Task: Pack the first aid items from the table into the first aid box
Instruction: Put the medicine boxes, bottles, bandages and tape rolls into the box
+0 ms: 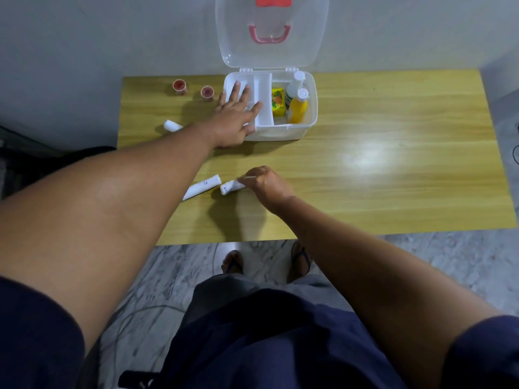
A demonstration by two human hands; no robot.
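Note:
The white first aid box [304, 127] stands open at the back of the wooden table, its lid [314, 37] upright. Inside sit a yellow carton [278, 102], a yellow bottle [298, 106] and a white bottle [295, 85]. My left hand [237, 112] lies with spread fingers over the box's left compartment. My right hand [266, 183] pinches the end of a short white bandage roll [230, 187] lying on the table. Another roll [200, 190] lies just left of it, and a third [172, 126] is partly hidden behind my left forearm.
Two small red-topped tape rolls [179, 87] [207, 92] stand at the table's back left. The table [393, 164] backs onto a grey wall. My feet in sandals [233, 262] show on the marble floor below the front edge.

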